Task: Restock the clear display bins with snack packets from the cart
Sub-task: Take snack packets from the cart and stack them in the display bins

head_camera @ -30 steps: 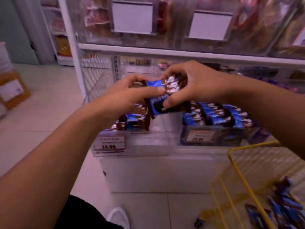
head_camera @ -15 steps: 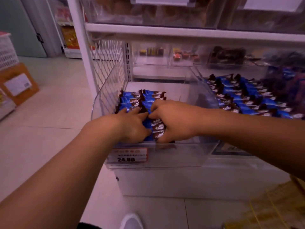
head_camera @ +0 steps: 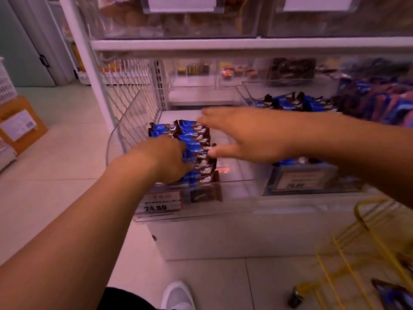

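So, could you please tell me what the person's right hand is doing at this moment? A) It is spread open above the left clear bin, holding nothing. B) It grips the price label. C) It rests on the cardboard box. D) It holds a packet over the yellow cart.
A: the right hand is spread with straight fingers over the left clear bin, empty, beside the row of blue snack packets on which the left hand rests.

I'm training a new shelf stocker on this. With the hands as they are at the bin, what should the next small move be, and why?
Probably swing the right hand back to the yellow cart for more packets. It hovers open over the clear bin holding nothing, while the left hand rests on the row of blue packets, and the bin's right half is bare.
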Available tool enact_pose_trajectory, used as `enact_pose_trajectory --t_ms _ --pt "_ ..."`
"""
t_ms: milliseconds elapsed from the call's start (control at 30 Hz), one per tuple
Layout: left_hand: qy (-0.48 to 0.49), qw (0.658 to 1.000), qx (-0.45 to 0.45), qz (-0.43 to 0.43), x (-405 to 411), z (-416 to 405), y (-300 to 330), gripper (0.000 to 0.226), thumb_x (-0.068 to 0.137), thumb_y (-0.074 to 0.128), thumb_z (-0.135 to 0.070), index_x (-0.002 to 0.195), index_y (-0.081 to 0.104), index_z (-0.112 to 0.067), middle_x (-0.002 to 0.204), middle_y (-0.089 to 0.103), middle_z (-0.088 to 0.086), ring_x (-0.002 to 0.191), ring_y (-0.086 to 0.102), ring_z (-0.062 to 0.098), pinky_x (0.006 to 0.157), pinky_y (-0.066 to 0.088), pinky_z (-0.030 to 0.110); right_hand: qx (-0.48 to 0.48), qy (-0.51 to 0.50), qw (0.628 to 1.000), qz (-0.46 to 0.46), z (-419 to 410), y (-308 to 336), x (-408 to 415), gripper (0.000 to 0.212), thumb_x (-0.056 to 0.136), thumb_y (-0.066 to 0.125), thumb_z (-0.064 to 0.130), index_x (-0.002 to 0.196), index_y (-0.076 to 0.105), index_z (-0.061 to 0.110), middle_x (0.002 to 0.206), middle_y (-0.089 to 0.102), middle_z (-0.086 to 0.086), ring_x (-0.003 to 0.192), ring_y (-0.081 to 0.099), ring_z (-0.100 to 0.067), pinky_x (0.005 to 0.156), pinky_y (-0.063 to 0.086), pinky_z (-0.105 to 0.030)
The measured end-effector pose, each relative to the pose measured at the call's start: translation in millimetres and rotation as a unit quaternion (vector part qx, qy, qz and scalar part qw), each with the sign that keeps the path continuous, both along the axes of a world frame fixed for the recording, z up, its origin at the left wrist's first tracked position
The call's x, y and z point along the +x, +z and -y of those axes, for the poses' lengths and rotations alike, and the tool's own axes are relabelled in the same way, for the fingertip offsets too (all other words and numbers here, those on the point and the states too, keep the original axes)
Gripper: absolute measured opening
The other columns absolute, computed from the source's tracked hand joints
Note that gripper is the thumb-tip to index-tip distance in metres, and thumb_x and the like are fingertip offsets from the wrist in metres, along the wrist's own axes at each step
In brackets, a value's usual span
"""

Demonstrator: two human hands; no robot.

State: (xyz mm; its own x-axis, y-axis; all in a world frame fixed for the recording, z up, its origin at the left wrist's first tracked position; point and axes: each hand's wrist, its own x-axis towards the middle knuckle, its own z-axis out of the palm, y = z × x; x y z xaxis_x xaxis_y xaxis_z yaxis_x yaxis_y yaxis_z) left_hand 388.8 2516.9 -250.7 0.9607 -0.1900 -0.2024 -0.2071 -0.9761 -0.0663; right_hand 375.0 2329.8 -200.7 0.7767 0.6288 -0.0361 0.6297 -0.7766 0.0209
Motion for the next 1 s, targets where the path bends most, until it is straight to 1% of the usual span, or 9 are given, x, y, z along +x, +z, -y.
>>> enact_pose_trajectory --t_ms 67,167,267,333,433,567,700,833,1000 --pt "-0.034 0.976 -0.134 0.168 -11 14 10 0.029 0.092 0.056 -0.049 0.096 0.066 -0.022 0.096 0.066 0.007 0.09 0.062 0.03 0.079 0.052 0.038 0.088 0.059 0.978 0.177 48 22 -35 0.042 0.098 0.047 0.048 0.128 0.061 0.022 0.123 0.065 -0.003 0.107 0.06 -0.014 0.092 0.049 -0.036" --pt "-0.183 0.882 -0.303 0.311 -46 70 23 0.029 0.092 0.055 -0.042 0.075 0.062 -0.021 0.066 0.061 -0.003 0.067 0.063 0.025 0.063 0.047 0.032 0.154 0.022 0.963 0.218 131 31 -96 0.032 0.099 0.051 0.038 0.083 0.068 0.016 0.07 0.063 -0.002 0.062 0.051 -0.01 0.059 0.039 -0.027" --pt "-0.324 0.835 -0.356 0.265 -94 144 23 0.028 0.091 0.053 -0.041 0.077 0.063 -0.019 0.067 0.061 -0.006 0.062 0.059 0.019 0.06 0.048 0.035 0.036 -0.133 0.99 0.015 215 2 -133 0.041 0.096 0.053 0.052 0.088 0.073 0.017 0.077 0.069 0.0 0.065 0.058 -0.007 0.064 0.047 -0.028" --pt "-0.404 0.824 -0.343 0.198 -122 193 18 0.025 0.09 0.053 -0.044 0.085 0.064 -0.022 0.076 0.063 -0.007 0.071 0.062 0.019 0.065 0.05 0.038 -0.105 -0.242 0.948 -0.18 257 -29 -154 0.043 0.087 0.065 0.054 0.111 0.07 0.02 0.106 0.071 0.001 0.082 0.061 -0.01 0.081 0.049 -0.025" --pt "-0.479 0.848 -0.208 0.096 -150 263 9 0.032 0.087 0.056 -0.055 0.098 0.063 -0.025 0.094 0.066 -0.004 0.089 0.062 0.022 0.076 0.052 0.036 -0.156 -0.334 0.864 -0.343 302 -68 -171 0.061 0.073 0.084 0.048 0.124 0.06 0.024 0.127 0.06 0.001 0.109 0.06 -0.02 0.094 0.051 -0.036" --pt "-0.414 0.893 0.105 -0.142 -166 349 -22 0.05 0.081 0.067 -0.06 0.097 0.066 -0.013 0.089 0.064 0.001 0.073 0.059 0.019 0.057 0.044 0.028 -0.172 -0.366 0.794 -0.454 305 -95 -176 0.056 0.064 0.092 0.044 0.109 0.059 0.036 0.131 0.051 0.007 0.117 0.06 -0.028 0.077 0.061 -0.04" --pt "-0.328 0.863 0.239 -0.3 -182 378 -68 0.062 0.088 0.065 -0.054 0.133 0.055 -0.012 0.14 0.054 0.007 0.079 0.06 0.02 0.058 0.051 0.02 -0.318 -0.312 0.776 -0.447 290 -134 -178 0.12 0.065 0.082 0.064 0.158 0.018 0.022 0.162 0.025 -0.003 0.133 0.047 -0.031 0.079 0.055 -0.036" --pt "-0.32 0.778 0.359 -0.403 -204 372 -102 0.059 0.099 0.047 -0.05 0.144 0.045 -0.011 0.15 0.046 0.005 0.129 0.05 0.026 0.077 0.046 0.029 -0.287 -0.307 0.759 -0.497 291 -154 -177 0.095 0.072 0.085 0.051 0.149 0.039 0.019 0.149 0.045 -0.01 0.112 0.064 -0.03 0.073 0.061 -0.038" --pt "-0.373 0.718 0.43 -0.4 -208 369 -95 0.057 0.1 0.044 -0.05 0.148 0.04 -0.019 0.152 0.04 -0.003 0.113 0.044 0.016 0.028 0.036 0.011 -0.293 -0.262 0.761 -0.516 283 -157 -176 0.071 0.072 0.086 0.046 0.131 0.06 0.017 0.138 0.053 -0.012 0.113 0.063 -0.032 0.076 0.062 -0.037"
